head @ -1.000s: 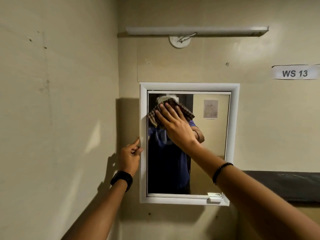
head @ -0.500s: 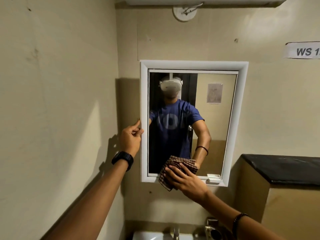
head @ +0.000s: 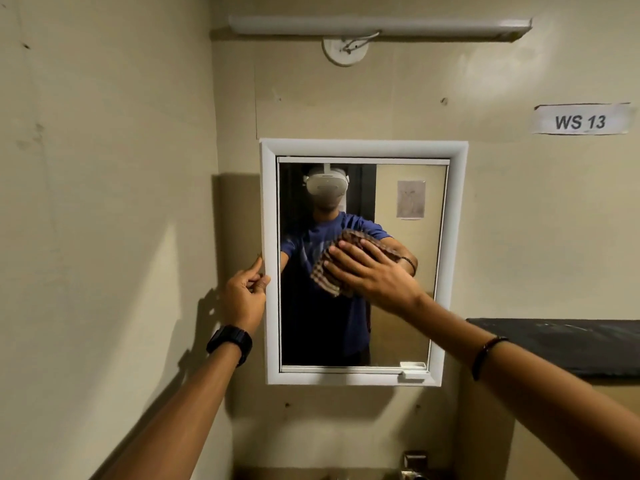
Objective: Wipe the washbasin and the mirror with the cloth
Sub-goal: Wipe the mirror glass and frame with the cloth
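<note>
Head view: pressing checked cloth (head: 325,271) onto mid mirror glass (head: 398,323) with right hand (head: 375,275), fingers straight, not clenching; pinching mirror frame (head: 272,202) left edge with left hand (head: 244,296). Risking dropping cloth on losing pressure, or shifting frame by pushing too hard. Reading "WS 13" on wall label (head: 581,120), nothing else legible

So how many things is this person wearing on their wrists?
2: a black watch on the left wrist, beside the mirror, and a thin dark bracelet on the right forearm. The bracelet's reflection shows in the mirror too; nothing seems hidden.
</note>
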